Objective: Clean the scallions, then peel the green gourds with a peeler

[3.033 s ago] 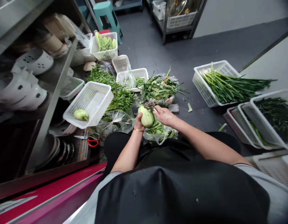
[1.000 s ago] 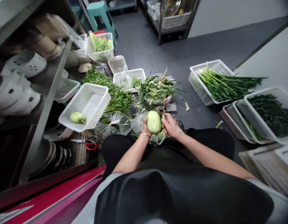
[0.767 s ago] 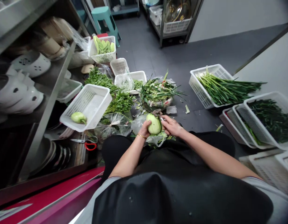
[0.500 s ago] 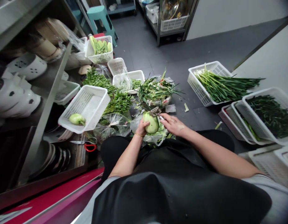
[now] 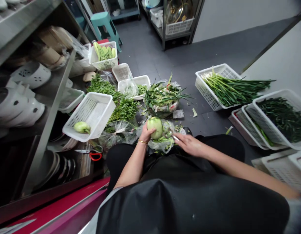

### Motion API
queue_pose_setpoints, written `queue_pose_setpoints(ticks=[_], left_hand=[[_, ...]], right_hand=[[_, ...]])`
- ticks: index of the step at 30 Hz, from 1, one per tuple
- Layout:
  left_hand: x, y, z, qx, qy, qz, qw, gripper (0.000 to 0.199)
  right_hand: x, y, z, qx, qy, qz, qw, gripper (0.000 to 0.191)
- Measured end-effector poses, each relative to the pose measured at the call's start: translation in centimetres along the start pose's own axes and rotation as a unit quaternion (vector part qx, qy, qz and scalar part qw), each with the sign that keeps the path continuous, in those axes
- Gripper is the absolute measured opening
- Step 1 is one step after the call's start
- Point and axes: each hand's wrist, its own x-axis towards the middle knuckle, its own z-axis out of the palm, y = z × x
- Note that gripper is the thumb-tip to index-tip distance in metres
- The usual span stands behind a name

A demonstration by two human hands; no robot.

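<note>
Left hand (image 5: 146,134) clasps a gourd (image 5: 155,127), long axis roughly forward; right hand (image 5: 189,145) grips a blurred peeler (image 5: 175,137). Along the basket's (image 5: 95,110) near edge: second gourd (image 5: 80,127), stem (image 5: 87,130) rightward.

- Grey tiled floor (image 5: 150,52) bearing the trimmings heap (image 5: 162,97)
- Pale scrap (image 5: 194,112) near the heap's right
- Turquoise stool (image 5: 101,19) beyond the heap, leftward
- Steel rack (image 5: 177,36) beyond the heap
</note>
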Motion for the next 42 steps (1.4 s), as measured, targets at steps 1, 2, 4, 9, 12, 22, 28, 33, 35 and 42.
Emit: queue_pose_setpoints(ticks=[1, 2, 4, 9, 12, 22, 28, 33, 35, 42], left_hand=[[0.0, 0.2, 0.0, -0.009, 0.007, 0.007, 1.0, 0.07], [0.1, 0.3, -0.1, -0.017, 0.009, 0.013, 1.0, 0.069], [-0.1, 0.5, 0.1, -0.058, 0.005, -0.005, 0.998, 0.066], [-0.9, -0.2, 1.6, -0.155, -0.044, -0.082, 0.983, 0.064], [-0.8, -0.8, 2.1, -0.144, -0.044, -0.079, 0.985, 0.059], [1.5, 0.6, 0.0, -0.169, 0.085, -0.015, 0.982, 0.05], [0.5, 0.8, 1.1, -0.145, 0.045, -0.002, 0.988, 0.058], [0.7, 1.0, 0.5, -0.16, 0.075, 0.028, 0.984, 0.055], [1.0, 1.1, 0.1, -0.155, 0.094, 0.03, 0.983, 0.054], [0.7, 1.6, 1.3, -0.18, 0.066, 0.017, 0.981, 0.052]], right_hand=[[-1.4, 0.6, 0.5, 0.013, -0.013, 0.02, 1.0, 0.035], [-2.7, 1.4, 0.8, 0.02, -0.021, 0.043, 0.999, 0.034], [-4.0, 2.7, 0.6, 0.008, -0.014, 0.068, 0.998, 0.034], [2.2, 1.3, -1.8, -0.025, 0.026, 0.031, 0.999, 0.032], [7.3, -1.3, -1.7, -0.017, 0.024, 0.042, 0.999, 0.033], [-1.9, 1.5, 5.7, 0.057, -0.069, 0.077, 0.993, 0.031], [7.3, -0.5, 0.5, -0.012, 0.055, 0.026, 0.998, 0.037], [2.8, -0.6, 5.4, 0.038, 0.008, 0.033, 0.999, 0.036], [-0.3, 0.8, 6.5, 0.053, -0.034, 0.066, 0.996, 0.033], [6.3, -0.8, 0.8, -0.029, 0.053, 0.033, 0.998, 0.036]])
